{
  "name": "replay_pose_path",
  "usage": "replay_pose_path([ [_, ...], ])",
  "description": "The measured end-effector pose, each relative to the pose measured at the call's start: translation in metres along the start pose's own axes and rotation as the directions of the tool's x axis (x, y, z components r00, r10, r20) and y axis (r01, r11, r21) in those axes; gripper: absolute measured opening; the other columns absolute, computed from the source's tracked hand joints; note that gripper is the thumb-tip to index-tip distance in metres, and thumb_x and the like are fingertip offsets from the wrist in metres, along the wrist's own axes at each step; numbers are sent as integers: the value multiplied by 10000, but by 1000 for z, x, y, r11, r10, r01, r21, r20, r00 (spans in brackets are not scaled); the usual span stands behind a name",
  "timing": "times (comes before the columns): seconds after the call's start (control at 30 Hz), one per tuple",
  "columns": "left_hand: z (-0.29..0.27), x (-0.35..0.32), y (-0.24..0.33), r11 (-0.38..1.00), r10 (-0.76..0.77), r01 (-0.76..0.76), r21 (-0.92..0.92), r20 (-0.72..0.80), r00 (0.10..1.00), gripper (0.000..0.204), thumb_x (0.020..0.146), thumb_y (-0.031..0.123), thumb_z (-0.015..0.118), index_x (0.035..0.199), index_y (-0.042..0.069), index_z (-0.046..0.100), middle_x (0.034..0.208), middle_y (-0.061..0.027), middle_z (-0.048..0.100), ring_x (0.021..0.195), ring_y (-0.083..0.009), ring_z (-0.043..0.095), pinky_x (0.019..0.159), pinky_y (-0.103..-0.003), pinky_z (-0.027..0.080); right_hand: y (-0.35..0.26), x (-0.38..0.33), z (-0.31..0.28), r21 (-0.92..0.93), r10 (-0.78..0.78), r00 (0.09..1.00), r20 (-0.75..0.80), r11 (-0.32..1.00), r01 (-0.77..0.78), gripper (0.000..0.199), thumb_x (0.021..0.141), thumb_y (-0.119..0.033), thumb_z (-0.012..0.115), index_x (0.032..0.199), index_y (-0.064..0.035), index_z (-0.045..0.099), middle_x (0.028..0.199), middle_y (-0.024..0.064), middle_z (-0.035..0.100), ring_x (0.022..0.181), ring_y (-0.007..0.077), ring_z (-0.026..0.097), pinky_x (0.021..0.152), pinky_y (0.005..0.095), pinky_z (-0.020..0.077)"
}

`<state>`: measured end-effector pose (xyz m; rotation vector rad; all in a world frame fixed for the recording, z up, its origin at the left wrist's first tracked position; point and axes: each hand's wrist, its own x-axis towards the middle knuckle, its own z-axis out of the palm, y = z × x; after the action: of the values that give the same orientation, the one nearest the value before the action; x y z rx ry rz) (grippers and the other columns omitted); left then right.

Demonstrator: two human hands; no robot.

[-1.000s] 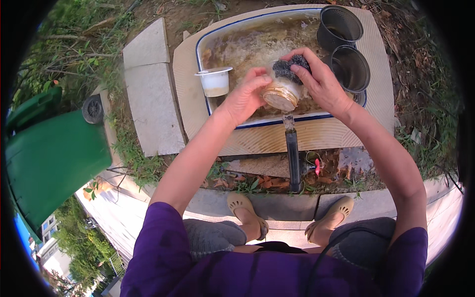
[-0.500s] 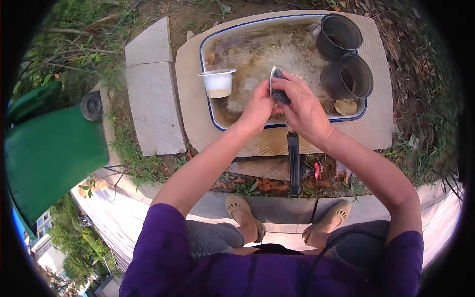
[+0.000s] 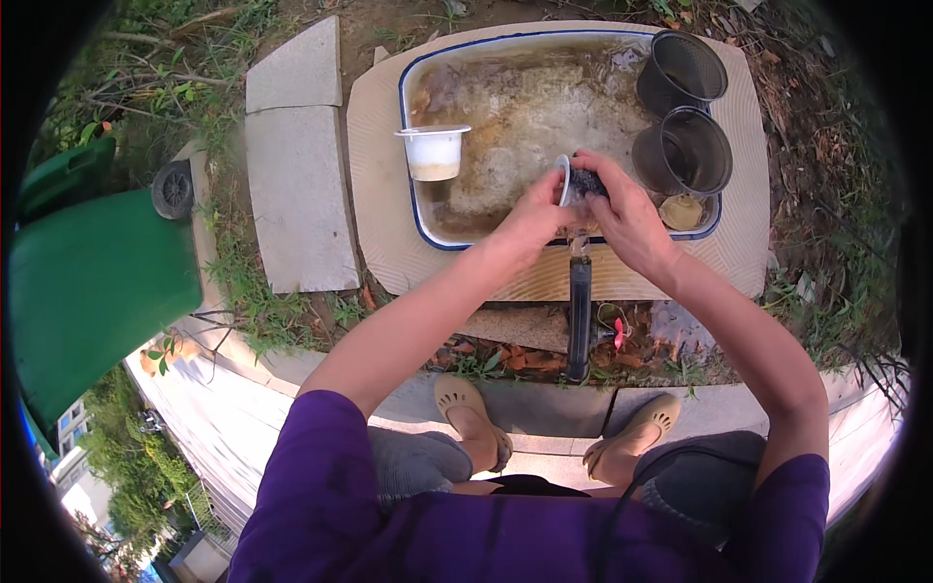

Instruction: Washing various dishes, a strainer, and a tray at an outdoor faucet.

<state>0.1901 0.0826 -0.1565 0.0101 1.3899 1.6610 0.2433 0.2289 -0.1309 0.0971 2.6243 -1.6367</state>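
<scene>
White cup [image 3: 564,177] gripped by left fingers [image 3: 545,191], right fingers [image 3: 610,175] curled round black scrubber [image 3: 586,183], tray [image 3: 525,45] beneath

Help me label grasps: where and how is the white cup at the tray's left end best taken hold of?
Probably by the wall of the white cup, close to its flared rim, coming from above and pinching its left and right sides. The wall narrows toward the base, so the projecting rim should catch on the grip, and nothing covers it.
</scene>
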Motion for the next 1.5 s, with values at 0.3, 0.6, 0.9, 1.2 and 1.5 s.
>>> replay_pose_path([
  [0.3, 6, -2, -9, 987, 149, -154, 33, 133, 980, 508, 846, 50, 557, 1320, 73, 375, 1116, -2, 549, 1024, -102, 514, 881, -269, 405, 45, 45, -6, 120, 447, 894, -7, 888, -443, 308, 835, 19, 457, 1137, -16, 506, 1142, 210, 567, 1030, 376, 557, 892, 425, 436],
  [0.6, -15, 4, 22, 993, -70, 74, -93, 52, 996, 513, 801, -5, 545, 1292, 35, 401, 1213, -44, 508, 1120, -144, 489, 962, -308, 378, 13, 2, 6, -165, -286, 955, -75, 948, 271, 319, 824, 17, 490, 1138, -32, 514, 1129, 204, 570, 1016, 377, 557, 880, 419, 435],
  [0.9, -16, -2, 7, 980, 161, -161, 116, 11, 987, 458, 830, -2, 511, 1277, 65, 433, 1182, -29, 535, 1092, -127, 505, 944, -313, 397, 18, 22, 5, 361, 193, 981, -25, 917, -171, 257, 877, -44, 487, 1127, -27, 545, 1020, 152, 618, 909, 255, 594, 817, 338, 451],
  [1.2, -8, -4, 1, 992, -6, -17, 126, 183, 983, 383, 821, -3, 525, 1198, 58, 497, 1093, -13, 583, 1009, -118, 549, 882, -289, 432, 34, 41, -11, 149, 394, 917, 68, 905, -400, 251, 870, -82, 475, 1103, 4, 510, 1016, 218, 599, 965, 369, 575, 834, 395, 448],
  [1.5, -18, 2, 29, 980, -148, 155, -121, 62, 987, 535, 767, -89, 466, 1252, 134, 430, 1138, 1, 522, 979, -117, 531, 761, -307, 451, -14, 1, 1, -288, -283, 958, 50, 914, 285, 321, 811, -18, 493, 1131, -33, 494, 1128, 184, 536, 1074, 353, 509, 914, 420, 415],
])
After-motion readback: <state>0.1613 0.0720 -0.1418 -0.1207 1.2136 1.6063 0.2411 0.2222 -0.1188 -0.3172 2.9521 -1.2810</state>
